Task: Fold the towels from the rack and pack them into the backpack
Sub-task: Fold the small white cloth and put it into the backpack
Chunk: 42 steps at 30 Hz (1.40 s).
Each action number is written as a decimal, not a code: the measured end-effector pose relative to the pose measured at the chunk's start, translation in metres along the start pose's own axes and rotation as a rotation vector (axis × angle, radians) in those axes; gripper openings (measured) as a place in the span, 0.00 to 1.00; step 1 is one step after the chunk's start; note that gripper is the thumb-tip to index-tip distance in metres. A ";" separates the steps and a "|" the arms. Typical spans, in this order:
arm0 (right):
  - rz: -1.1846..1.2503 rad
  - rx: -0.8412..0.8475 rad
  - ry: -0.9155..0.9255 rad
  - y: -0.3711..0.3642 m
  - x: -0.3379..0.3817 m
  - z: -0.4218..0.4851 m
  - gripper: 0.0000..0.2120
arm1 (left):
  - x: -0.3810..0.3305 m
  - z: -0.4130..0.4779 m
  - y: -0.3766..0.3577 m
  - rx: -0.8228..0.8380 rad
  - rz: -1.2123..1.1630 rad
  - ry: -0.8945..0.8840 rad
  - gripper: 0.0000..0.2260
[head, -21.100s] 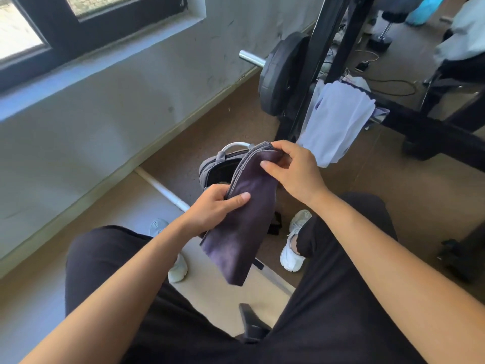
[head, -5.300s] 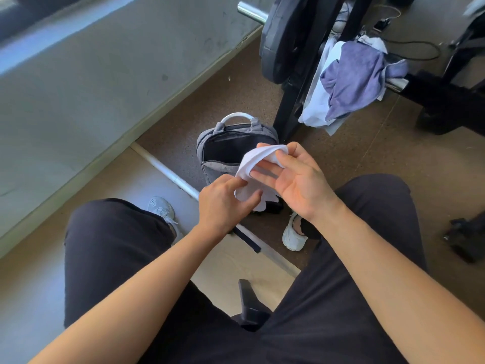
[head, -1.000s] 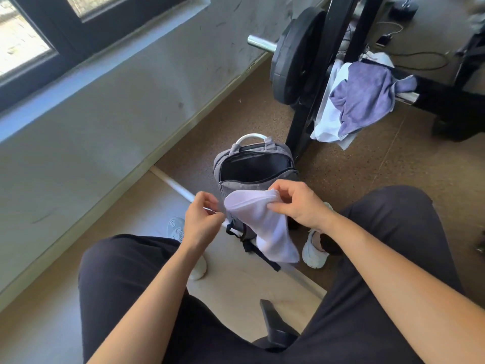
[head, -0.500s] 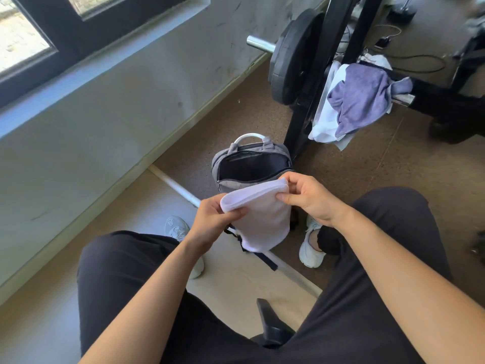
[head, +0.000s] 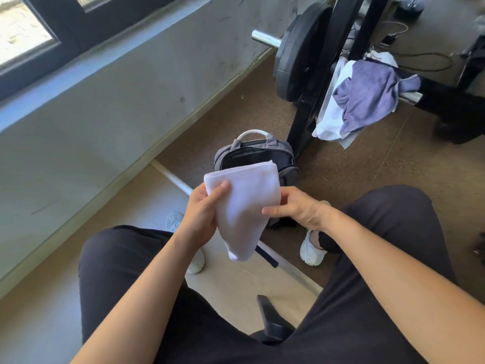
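- Head camera looked down on a seated person's two hands, raised above knees in black trousers (head: 123, 271).
- On one side, the left hand (head: 202, 214) gripped a folded white terry towel (head: 246, 203) along its left edge, thumb pressed flat on the front near the top corner, the fingers hidden behind the cloth.
- Opposite, the right hand (head: 296, 208) held the folded white terry towel at its right edge, fingers curled against it and one fingertip lying across the front.
- Between the hands the towel hung in the air, folded edge uppermost, narrowing to a rounded lower end, and touched nothing else.
- Just beyond it, a grey fabric backpack with a white top handle (head: 287, 177) stood upright on the brown speckled floor (head: 367, 174), its main compartment unzipped and dark inside; the towel hid its lower front, and what lay inside could not be told.
- Right beside the backpack rose a black metal rack (head: 304, 122), with a black round weight plate (head: 296, 56) on a chrome bar (head: 265, 39).
- Over a bar of the rack lay a crumpled purple towel (head: 367, 98), on top of a hanging white cloth (head: 329, 114), well apart from the hands.
- Two white trainers (head: 311, 252) rested on the floor, one on each side below the towel.
- At the left, a dark-framed window (head: 68, 24) sat in a grey wall (head: 118, 101).
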State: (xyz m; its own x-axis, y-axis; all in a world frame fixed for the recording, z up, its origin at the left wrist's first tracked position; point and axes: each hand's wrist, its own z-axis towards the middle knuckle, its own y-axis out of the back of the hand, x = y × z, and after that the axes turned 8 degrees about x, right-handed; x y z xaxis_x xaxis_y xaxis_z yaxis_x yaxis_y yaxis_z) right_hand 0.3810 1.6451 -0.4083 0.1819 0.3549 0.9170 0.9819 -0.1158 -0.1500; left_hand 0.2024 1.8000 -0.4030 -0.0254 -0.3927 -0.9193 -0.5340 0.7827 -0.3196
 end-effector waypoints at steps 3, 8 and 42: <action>-0.061 0.089 -0.092 -0.008 -0.008 0.004 0.16 | -0.003 0.002 0.007 -0.032 -0.109 0.065 0.21; -0.003 0.070 -0.109 -0.013 -0.005 0.003 0.13 | -0.005 0.006 0.016 -0.252 -0.263 0.223 0.30; -0.114 -0.579 0.169 -0.007 0.003 0.004 0.23 | 0.004 -0.009 -0.004 -0.211 0.357 -0.127 0.13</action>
State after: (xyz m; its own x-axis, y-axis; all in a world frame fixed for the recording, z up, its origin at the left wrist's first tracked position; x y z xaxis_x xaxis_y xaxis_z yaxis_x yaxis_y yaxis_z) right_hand 0.3745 1.6513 -0.4059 0.0197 0.2478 0.9686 0.7981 -0.5875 0.1341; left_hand 0.1970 1.7916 -0.4034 -0.1424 -0.0419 -0.9889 -0.6717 0.7379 0.0655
